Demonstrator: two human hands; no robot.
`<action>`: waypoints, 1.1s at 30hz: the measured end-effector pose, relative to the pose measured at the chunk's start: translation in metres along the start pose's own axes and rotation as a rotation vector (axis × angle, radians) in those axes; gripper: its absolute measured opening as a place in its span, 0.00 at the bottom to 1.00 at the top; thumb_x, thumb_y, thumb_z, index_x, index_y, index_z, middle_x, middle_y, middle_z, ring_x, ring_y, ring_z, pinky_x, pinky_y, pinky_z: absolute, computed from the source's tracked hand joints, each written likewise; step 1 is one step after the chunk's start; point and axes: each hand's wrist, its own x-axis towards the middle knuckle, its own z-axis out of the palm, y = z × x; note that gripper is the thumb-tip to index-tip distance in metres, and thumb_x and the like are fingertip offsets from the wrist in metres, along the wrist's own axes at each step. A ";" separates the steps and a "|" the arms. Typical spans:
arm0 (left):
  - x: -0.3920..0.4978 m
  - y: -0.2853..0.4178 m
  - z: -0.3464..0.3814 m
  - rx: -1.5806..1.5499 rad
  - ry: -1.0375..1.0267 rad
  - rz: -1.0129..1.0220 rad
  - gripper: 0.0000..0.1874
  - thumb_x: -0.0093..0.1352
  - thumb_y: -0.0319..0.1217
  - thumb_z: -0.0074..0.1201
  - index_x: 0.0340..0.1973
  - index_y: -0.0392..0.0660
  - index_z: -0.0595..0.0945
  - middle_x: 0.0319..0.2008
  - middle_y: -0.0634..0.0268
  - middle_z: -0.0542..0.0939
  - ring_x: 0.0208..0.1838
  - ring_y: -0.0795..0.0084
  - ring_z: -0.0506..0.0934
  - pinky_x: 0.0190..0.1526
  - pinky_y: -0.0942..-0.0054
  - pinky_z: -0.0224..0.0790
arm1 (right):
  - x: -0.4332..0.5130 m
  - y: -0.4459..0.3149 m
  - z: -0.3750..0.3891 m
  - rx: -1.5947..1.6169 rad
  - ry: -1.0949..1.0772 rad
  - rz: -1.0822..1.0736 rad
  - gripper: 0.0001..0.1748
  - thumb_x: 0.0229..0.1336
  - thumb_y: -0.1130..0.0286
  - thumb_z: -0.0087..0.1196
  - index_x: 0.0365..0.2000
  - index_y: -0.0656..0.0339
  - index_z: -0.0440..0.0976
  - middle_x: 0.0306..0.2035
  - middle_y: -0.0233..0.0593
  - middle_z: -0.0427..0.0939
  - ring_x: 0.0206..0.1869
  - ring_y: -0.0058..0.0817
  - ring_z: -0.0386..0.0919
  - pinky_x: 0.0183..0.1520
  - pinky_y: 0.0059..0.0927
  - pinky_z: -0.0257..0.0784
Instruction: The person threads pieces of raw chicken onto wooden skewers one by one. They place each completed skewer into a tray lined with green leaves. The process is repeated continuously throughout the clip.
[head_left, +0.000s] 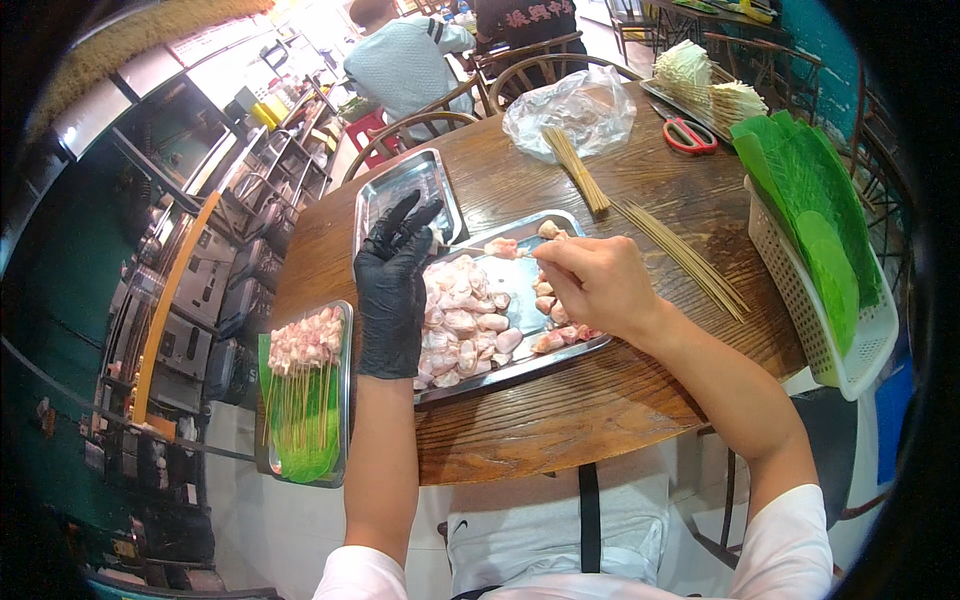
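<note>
My left hand (396, 277), in a black glove, has its fingers curled over the left side of a metal tray (525, 304). A pale piece of raw meat (436, 240) shows at its fingertips, partly hidden. From there a thin bamboo skewer (469, 248) runs to my bare right hand (600, 281), which pinches its other end. One pinkish meat piece (501, 247) is threaded on the skewer near the right fingertips. Beneath the left hand lies a heap of loose raw meat pieces (461, 322). More meat pieces (564, 337) line the tray's right side, partly covered by my right hand.
Skewered meat (304, 345) rests on a green leaf-lined tray at left. Another metal tray (367, 176) stands behind. Loose skewers (682, 259), a skewer bundle (577, 169), a plastic bag (570, 112), red-handled scissors (690, 136) and a white basket (795, 281) occupy the right. People sit beyond.
</note>
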 end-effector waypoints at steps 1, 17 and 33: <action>0.002 -0.002 -0.002 -0.165 0.015 -0.012 0.21 0.70 0.15 0.53 0.59 0.34 0.77 0.52 0.51 0.83 0.51 0.71 0.82 0.49 0.75 0.78 | 0.001 0.000 0.001 0.022 0.045 0.000 0.03 0.54 0.73 0.60 0.31 0.57 0.79 0.20 0.40 0.78 0.22 0.41 0.79 0.24 0.38 0.74; 0.005 -0.019 -0.015 -0.414 -0.050 -0.012 0.22 0.69 0.14 0.52 0.60 0.32 0.75 0.53 0.49 0.80 0.56 0.59 0.80 0.58 0.68 0.79 | 0.003 -0.003 -0.001 0.007 0.060 -0.013 0.03 0.54 0.74 0.60 0.31 0.56 0.79 0.20 0.40 0.78 0.21 0.40 0.79 0.23 0.38 0.73; -0.009 -0.015 0.013 -0.385 -0.043 0.004 0.20 0.76 0.32 0.51 0.61 0.36 0.74 0.58 0.49 0.78 0.59 0.59 0.79 0.62 0.60 0.75 | -0.001 -0.012 0.006 0.185 0.092 0.087 0.04 0.60 0.75 0.62 0.36 0.63 0.79 0.23 0.42 0.80 0.22 0.31 0.79 0.26 0.30 0.71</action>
